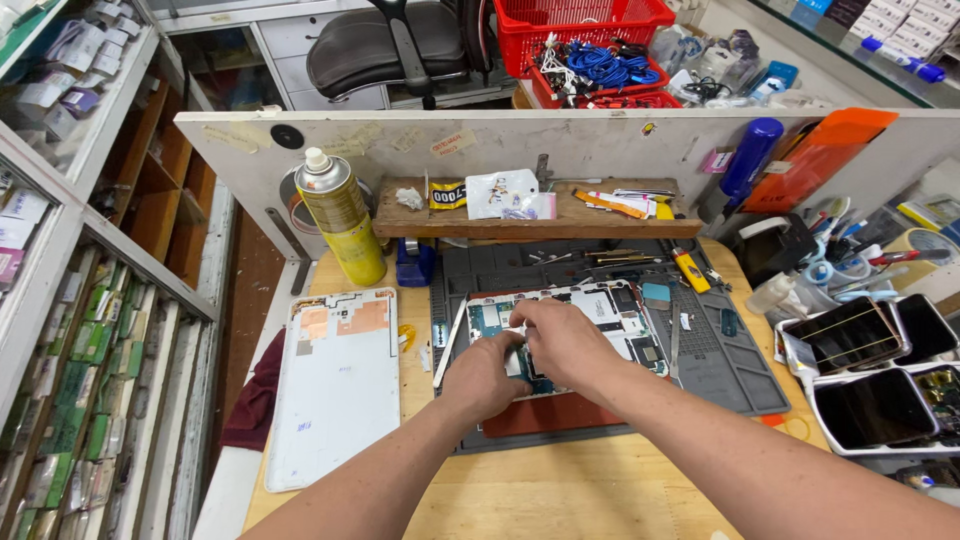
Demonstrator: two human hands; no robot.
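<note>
Grey rubber work mat point(720, 370) covers the middle of the pale wooden bench point(560, 495), and on it lies one opened tablet with its circuit boards bare point(610, 315). Both hands are down on that tablet's near edge: the left hand point(487, 372) sits with its fingers curled onto the inner parts, and the right hand point(562, 335) lies just over it, fingertips pressed together on something too small to make out. Whether either one truly pinches a part, I cannot tell. One white tablet back cover point(335, 385) lies inside-up to the left of the mat, touching nothing else. One yellow spray can point(340, 215) stands upright behind it. At the right edge I count four dark-screened phones point(880, 405) in white trays. Two red plastic baskets point(580, 25) sit beyond the partition.
</note>
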